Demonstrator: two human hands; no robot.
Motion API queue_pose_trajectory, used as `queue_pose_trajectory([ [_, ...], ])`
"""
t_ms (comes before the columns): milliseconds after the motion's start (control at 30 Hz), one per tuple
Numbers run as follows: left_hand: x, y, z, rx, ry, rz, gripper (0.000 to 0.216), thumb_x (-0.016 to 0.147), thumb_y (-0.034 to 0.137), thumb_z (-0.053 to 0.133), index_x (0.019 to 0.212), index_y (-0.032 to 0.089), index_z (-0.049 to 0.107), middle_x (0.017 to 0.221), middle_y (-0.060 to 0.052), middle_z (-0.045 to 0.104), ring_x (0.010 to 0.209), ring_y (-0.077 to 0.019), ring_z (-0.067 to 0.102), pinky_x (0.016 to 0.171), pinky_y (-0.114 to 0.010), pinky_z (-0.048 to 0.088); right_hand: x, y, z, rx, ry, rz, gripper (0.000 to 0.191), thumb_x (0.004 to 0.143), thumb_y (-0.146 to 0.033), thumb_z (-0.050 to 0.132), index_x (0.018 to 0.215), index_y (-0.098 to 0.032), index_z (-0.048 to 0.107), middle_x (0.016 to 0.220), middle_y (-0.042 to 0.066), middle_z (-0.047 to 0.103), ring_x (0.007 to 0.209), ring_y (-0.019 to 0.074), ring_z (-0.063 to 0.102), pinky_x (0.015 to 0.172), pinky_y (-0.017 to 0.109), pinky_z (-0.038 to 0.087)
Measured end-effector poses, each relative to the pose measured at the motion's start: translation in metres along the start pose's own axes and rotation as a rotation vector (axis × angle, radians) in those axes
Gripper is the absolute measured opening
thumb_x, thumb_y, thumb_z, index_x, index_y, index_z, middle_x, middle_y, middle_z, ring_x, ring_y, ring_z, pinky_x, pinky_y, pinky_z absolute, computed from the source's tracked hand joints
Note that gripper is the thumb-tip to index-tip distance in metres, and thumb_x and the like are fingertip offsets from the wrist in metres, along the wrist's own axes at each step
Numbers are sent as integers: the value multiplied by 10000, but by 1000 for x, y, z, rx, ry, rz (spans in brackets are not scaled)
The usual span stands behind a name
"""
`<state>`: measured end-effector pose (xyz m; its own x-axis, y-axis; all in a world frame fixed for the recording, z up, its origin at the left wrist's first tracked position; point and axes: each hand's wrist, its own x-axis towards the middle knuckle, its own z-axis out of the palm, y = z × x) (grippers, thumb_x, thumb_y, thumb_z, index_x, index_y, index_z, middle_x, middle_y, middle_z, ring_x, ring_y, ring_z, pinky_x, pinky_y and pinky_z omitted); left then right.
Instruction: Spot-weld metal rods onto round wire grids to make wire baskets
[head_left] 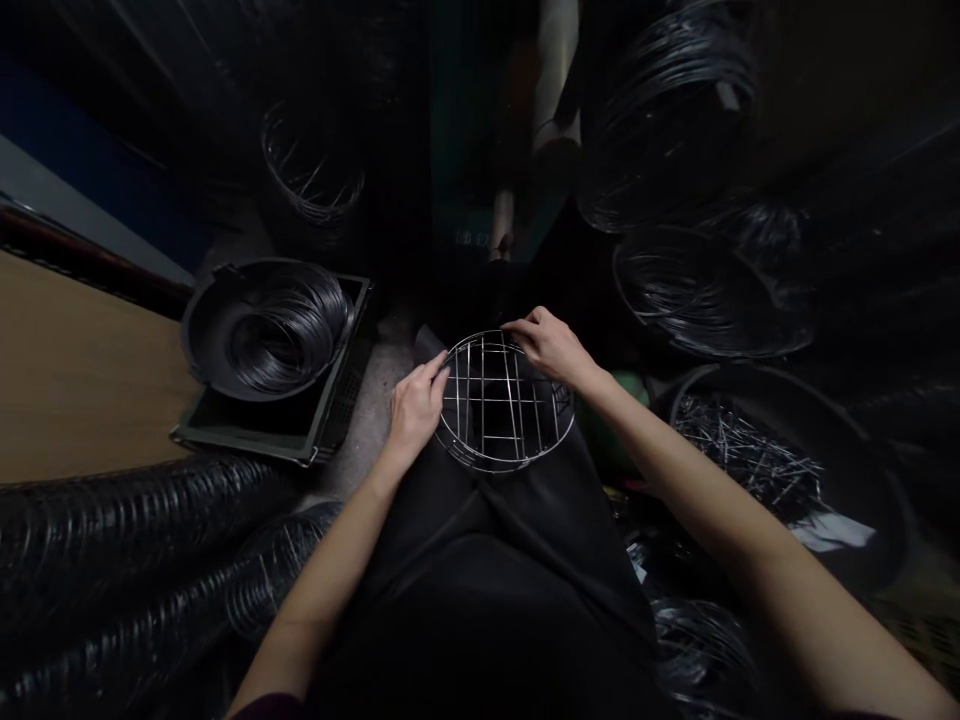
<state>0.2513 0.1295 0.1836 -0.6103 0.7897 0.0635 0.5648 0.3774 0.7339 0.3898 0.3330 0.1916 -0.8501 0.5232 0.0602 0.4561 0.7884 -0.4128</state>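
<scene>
Both hands hold a round wire grid (504,402) on the lap — left hand (415,408) fingers pinching its near-left rim, right hand (553,347) fingers gripping the far edge.

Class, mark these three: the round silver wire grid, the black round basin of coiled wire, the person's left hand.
round silver wire grid (504,405): head view, crossing wires at its middle.
black round basin (204,330): head view, bare inner wall.
left hand (415,408): head view, back of the hand.
</scene>
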Motion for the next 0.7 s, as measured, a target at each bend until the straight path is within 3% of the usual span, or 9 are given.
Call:
queue_pose_trajectory([
  [133, -7, 3, 3, 92, -9, -9, 382, 969, 319, 540, 1314, 179, 630, 1052, -94, 720, 987, -229, 691, 947, -356, 533, -6, 0, 8, 36, 22, 3, 405, 958, -289, 411, 1236, -172, 681, 1055, 141, 567, 935, 238, 565, 880, 402, 496],
  [233, -12, 5, 8, 174, 16, -15, 528, 904, 464, 625, 1359, 197, 591, 1006, -89, 657, 923, -235, 660, 877, -356, 534, -20, 3, 4, 45, 55, 46, 461, 962, -313, 398, 1325, -132, 616, 1114, 169, 589, 1056, 272, 556, 980, 450, 466],
  [333, -13, 1, 14, 178, 40, -1, 584, 871, 524, 642, 1358, 205, 591, 1004, -91, 600, 936, -243, 621, 878, -372, 522, -51, 0, -5, 52, 95, 82, 530, 958, -418, 430, 1420, -175, 521, 1320, 174, 545, 1218, 308, 512, 1055, 506, 425],
  [433, -13, -5, 18, 127, 73, 24, 575, 870, 531, 633, 1351, 218, 596, 1001, -89, 576, 973, -252, 591, 926, -396, 501, -93, -12, -2, -10, 190, 86, 591, 938, -480, 465, 1473, -230, 447, 1508, 148, 403, 1412, 352, 343, 1132, 567, 333],
  [567, -14, -10, 24, 119, 102, 45, 584, 851, 515, 649, 1352, 220, 593, 1071, -108, 590, 1063, -290, 566, 1007, -459, 456, -135, -22, 32, -11, 208, 99, 553, 928, -438, 421, 1464, -306, 450, 1573, 75, 328, 1487, 350, 225, 1158, 594, 290],
  [700, -16, -13, 26, 95, 64, 47, 584, 890, 478, 588, 1418, 239, 519, 1300, -128, 580, 1222, -322, 528, 1084, -518, 394, -147, -21, 77, 36, 231, 216, 558, 883, -426, 370, 1408, -307, 517, 1535, 74, 393, 1500, 356, 191, 1162, 645, 238],
])
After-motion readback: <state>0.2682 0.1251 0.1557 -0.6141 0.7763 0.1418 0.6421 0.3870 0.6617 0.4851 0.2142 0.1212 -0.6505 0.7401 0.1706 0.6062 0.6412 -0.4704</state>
